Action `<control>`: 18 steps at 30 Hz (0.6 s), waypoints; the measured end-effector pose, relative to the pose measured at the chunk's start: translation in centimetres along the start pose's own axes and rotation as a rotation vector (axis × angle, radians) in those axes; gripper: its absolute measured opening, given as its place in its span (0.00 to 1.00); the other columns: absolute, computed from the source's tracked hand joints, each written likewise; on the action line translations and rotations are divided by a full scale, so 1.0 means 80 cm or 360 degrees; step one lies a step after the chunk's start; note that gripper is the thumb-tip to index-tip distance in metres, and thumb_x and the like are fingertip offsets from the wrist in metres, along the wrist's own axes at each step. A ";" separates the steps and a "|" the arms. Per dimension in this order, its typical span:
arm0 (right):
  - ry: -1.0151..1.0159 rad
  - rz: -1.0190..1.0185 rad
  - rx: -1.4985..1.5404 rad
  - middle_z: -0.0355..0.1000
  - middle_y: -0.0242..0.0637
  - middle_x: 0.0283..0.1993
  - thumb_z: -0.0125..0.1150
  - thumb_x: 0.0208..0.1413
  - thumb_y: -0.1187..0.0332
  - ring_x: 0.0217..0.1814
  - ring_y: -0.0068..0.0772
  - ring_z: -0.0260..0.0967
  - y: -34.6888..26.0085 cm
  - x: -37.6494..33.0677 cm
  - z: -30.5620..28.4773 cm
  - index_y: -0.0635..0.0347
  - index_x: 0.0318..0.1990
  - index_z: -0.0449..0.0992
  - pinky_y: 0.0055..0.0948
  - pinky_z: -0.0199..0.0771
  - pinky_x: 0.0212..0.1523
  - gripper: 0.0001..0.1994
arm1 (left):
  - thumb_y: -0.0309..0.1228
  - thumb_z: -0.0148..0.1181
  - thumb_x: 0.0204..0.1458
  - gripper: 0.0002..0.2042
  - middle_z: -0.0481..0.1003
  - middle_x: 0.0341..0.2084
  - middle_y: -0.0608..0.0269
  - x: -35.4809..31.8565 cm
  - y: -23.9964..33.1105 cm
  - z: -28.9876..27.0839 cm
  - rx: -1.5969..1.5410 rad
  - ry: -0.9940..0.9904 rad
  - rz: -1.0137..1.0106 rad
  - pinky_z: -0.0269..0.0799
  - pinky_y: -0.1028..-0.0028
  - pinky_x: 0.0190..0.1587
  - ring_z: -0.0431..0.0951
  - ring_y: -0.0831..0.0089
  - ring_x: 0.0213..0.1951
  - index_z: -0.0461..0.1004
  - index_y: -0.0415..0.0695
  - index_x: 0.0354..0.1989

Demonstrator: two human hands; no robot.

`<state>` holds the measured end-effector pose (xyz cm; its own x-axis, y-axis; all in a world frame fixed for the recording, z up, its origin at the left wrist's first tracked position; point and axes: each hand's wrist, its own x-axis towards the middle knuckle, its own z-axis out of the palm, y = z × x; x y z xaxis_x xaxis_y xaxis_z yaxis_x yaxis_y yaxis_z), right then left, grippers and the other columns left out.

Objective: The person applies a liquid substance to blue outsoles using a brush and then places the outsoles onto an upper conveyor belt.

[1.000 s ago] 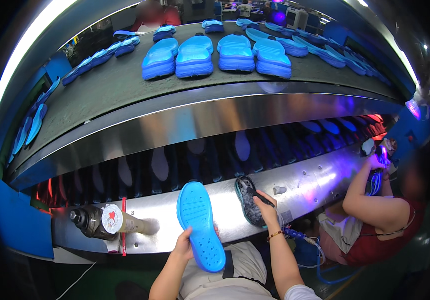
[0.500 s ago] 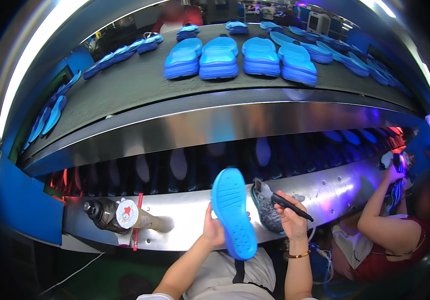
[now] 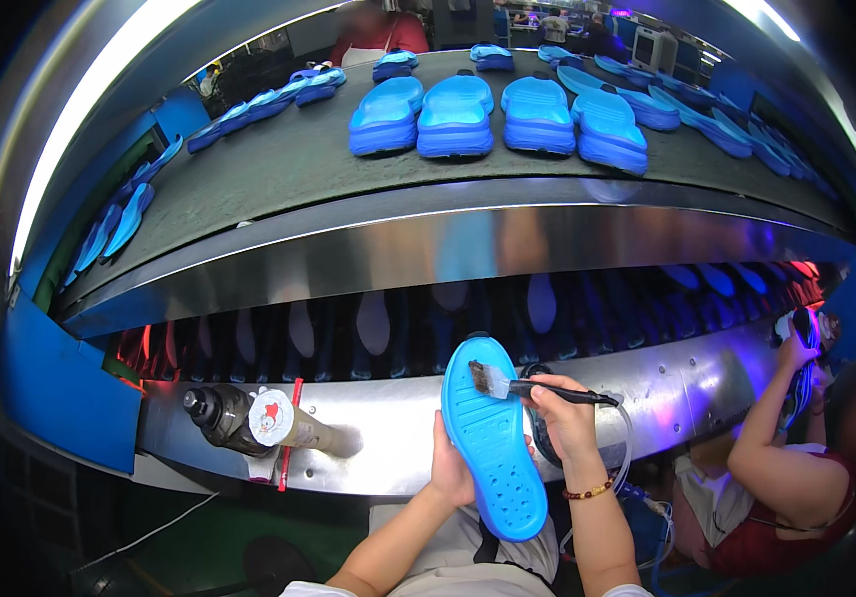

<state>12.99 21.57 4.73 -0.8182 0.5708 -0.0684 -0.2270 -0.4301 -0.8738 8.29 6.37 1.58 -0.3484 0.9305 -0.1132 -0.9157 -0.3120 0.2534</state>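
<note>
My left hand (image 3: 455,466) is closed on the edge of a bright blue shoe sole (image 3: 510,488), held tilted with its grooved and dimpled face toward me. In my right hand (image 3: 565,423) is a black-handled brush (image 3: 530,388), with a thin tube trailing from the handle's end. Its dark bristles rest on the sole's upper part, near the grooves. Behind the sole and my right hand, a dark-rimmed dish (image 3: 539,438) on the metal ledge is mostly hidden.
Blue soles (image 3: 455,117) lie in pairs on the dark belt (image 3: 294,174) above. A dark bottle (image 3: 217,416), a lidded cup (image 3: 274,423) and a red strip (image 3: 290,438) are on the metal ledge (image 3: 388,458) at left. A co-worker (image 3: 796,483) sits close at right, handling a sole.
The brush has moved left from above the dish onto the sole's upper face. The sole sits slightly lower and further right. The whole view has shifted a little.
</note>
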 end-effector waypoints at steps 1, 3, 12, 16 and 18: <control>-0.0006 -0.0001 0.0001 0.74 0.44 0.34 0.56 0.48 0.79 0.35 0.31 0.73 -0.004 0.003 0.002 0.70 0.37 0.72 0.26 0.74 0.40 0.07 | 0.74 0.19 0.40 0.50 0.67 0.43 0.42 0.001 0.000 0.000 0.0035 0.0079 0.0029 0.64 0.51 0.50 0.70 0.51 0.46 0.56 0.40 0.57; -0.0003 -0.0019 -0.0037 0.74 0.44 0.35 0.56 0.48 0.79 0.34 0.31 0.73 -0.013 0.005 0.007 0.70 0.37 0.72 0.25 0.75 0.38 0.08 | 0.73 0.20 0.40 0.49 0.67 0.45 0.44 0.001 -0.001 0.001 0.0049 0.0064 0.0017 0.63 0.52 0.51 0.69 0.52 0.47 0.56 0.42 0.58; -0.0398 -0.0741 -0.1450 0.75 0.44 0.32 0.61 0.44 0.75 0.34 0.29 0.75 -0.028 -0.046 0.050 0.67 0.34 0.76 0.22 0.71 0.34 0.08 | 0.72 0.23 0.42 0.46 0.68 0.47 0.50 0.029 0.009 -0.016 0.0222 0.0575 0.0171 0.61 0.58 0.54 0.68 0.57 0.49 0.60 0.45 0.56; -0.0946 -0.0128 -0.1363 0.76 0.40 0.29 0.61 0.43 0.74 0.31 0.23 0.73 -0.065 -0.087 0.002 0.65 0.36 0.77 0.20 0.71 0.33 0.10 | 0.71 0.17 0.43 0.46 0.69 0.44 0.48 0.008 0.048 -0.020 0.0309 0.0295 0.0153 0.63 0.56 0.52 0.69 0.56 0.47 0.59 0.43 0.56; -0.0933 0.0109 -0.1105 0.76 0.38 0.31 0.60 0.45 0.76 0.31 0.21 0.72 -0.075 -0.083 -0.002 0.66 0.36 0.77 0.19 0.71 0.33 0.09 | 0.71 0.15 0.43 0.47 0.68 0.44 0.45 0.002 0.047 -0.003 0.0292 0.0250 0.0057 0.64 0.53 0.51 0.70 0.54 0.46 0.59 0.43 0.56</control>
<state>19.84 20.48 10.36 -0.9987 0.0309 -0.0411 0.0459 0.1763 -0.9833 4.73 5.25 2.28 -0.4200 0.8737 -0.2456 -0.8554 -0.2907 0.4286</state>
